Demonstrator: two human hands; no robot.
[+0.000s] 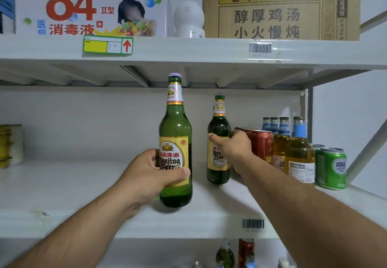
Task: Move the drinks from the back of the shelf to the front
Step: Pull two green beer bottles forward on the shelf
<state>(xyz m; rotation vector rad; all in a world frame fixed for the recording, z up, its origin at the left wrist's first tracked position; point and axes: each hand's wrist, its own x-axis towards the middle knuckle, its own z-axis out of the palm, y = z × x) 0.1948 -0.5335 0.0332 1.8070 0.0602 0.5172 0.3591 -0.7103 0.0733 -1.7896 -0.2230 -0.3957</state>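
Note:
Two green Yanjing beer bottles with yellow labels stand upright on the white middle shelf (62,186). My left hand (150,173) is wrapped around the nearer bottle (175,125), which stands near the shelf's front edge. My right hand (232,144) grips the second bottle (218,121) at its shoulder; that one is farther back and a little to the right. Both caps stay below the shelf above.
To the right stand red cans (261,144), several amber bottles with blue neck labels (299,146) and green cans (332,168). A yellow-and-white container (10,144) sits at the far left. Boxes and a white round device (188,19) fill the upper shelf. More drinks show on the shelf below.

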